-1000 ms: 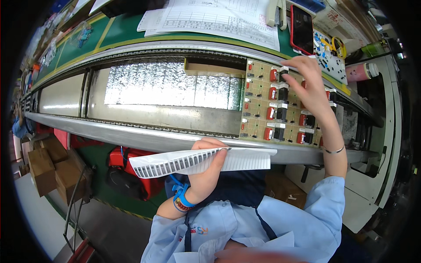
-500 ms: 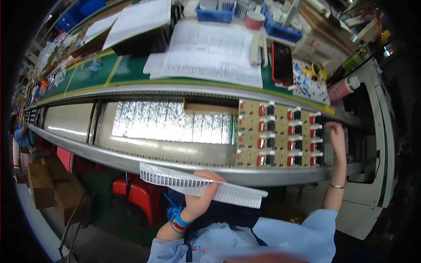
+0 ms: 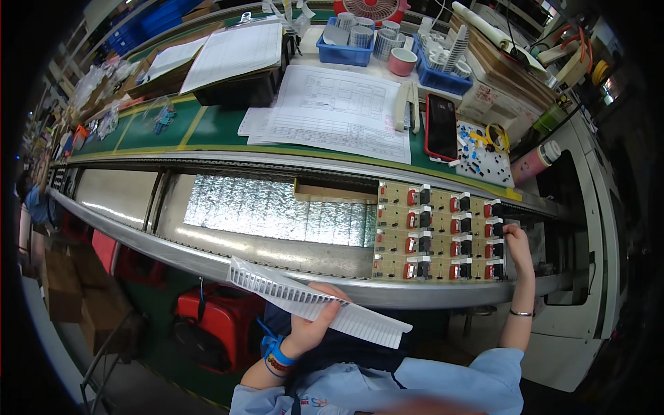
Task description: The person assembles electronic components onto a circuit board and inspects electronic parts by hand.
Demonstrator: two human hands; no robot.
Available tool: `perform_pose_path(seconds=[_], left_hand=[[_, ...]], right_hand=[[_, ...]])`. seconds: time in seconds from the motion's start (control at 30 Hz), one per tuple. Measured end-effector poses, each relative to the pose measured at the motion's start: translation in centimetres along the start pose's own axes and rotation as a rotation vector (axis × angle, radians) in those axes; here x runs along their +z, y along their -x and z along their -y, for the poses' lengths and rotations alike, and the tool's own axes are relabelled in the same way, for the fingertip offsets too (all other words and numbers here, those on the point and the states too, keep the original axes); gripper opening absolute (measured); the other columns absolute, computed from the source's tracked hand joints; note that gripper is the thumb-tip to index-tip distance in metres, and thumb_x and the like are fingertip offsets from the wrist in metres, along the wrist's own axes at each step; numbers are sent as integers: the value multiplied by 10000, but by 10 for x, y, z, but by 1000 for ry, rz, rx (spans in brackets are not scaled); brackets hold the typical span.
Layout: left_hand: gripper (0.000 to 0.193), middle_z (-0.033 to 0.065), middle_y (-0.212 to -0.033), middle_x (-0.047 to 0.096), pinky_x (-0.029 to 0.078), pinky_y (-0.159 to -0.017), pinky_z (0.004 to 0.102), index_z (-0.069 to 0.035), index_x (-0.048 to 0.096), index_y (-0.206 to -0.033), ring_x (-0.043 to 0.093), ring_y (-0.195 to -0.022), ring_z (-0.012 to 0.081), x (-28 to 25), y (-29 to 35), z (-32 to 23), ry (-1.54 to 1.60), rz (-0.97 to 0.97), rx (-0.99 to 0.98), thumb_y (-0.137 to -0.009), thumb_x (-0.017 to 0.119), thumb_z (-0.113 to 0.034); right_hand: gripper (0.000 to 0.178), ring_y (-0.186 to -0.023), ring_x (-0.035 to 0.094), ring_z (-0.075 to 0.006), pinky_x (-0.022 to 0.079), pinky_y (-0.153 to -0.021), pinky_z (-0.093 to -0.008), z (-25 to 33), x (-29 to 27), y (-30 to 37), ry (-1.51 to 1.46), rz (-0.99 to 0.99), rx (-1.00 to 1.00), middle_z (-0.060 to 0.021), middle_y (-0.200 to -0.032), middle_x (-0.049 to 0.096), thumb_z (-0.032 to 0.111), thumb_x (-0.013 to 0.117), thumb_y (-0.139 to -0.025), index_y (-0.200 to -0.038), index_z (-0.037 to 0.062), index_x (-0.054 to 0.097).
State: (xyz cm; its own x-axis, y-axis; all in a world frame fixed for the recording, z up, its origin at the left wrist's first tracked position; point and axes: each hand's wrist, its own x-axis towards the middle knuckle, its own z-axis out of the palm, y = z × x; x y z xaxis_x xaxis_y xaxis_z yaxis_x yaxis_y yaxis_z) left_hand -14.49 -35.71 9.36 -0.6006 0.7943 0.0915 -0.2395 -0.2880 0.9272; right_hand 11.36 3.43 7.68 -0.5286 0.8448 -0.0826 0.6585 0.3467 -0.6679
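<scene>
In front of me a panel of tan circuit boards [image 3: 443,232], set with rows of red, black and white parts, rests across the conveyor rails. At its right edge is my right hand [image 3: 517,247], fingertips closed together beside the second row of parts from the far side. Whether something small sits between those fingers is hidden. My left hand [image 3: 315,325] grips a white label sheet [image 3: 370,324] by its middle, thumb on top. One long side of the sheet carries a row of silvery rectangles, and it slants over the near rail.
Beyond the far rail lie printed papers [image 3: 339,114], a stapler [image 3: 407,109], a red-cased phone [image 3: 440,126] and a board of small parts [image 3: 481,155]. Blue bins [image 3: 346,54] stand behind. A metal conveyor rail [image 3: 325,289] runs along my side; a white machine [image 3: 588,228] stands right.
The view has shifted, so the bench sits lower in the picture. My right hand has come nearer and in against the panel's right edge. The left still holds the label sheet.
</scene>
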Motion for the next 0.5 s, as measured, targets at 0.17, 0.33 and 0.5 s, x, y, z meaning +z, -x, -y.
perform_pose_path(seconds=[0.17,0.33,0.5], left_hand=[[97,138,-892,584,452,-755,303,1,484,-943,559,-827,180,-1,1,-2,-23,17,-14,-853,501,-31],[105,149,-885,581,452,-749,305,3,474,-950,558,-817,186,-1,2,-10,-28,-8,-6,-856,494,-40],[131,163,-886,582,451,-744,301,8,468,-957,555,-798,189,-18,5,-9,-90,-55,25,-880,451,-97]], right_hand=[[144,-824,528,-193,390,-767,-251,11,5,1,-75,-10,74,-94,-817,518,-21,428,-731,-810,-77,535],[116,-816,512,-160,384,-758,-236,28,12,6,-177,62,-18,-74,-791,495,-27,419,-737,-785,-63,519],[136,-812,498,-149,381,-755,-230,48,39,-1,-132,184,-110,-70,-812,495,-24,408,-728,-809,-45,515]])
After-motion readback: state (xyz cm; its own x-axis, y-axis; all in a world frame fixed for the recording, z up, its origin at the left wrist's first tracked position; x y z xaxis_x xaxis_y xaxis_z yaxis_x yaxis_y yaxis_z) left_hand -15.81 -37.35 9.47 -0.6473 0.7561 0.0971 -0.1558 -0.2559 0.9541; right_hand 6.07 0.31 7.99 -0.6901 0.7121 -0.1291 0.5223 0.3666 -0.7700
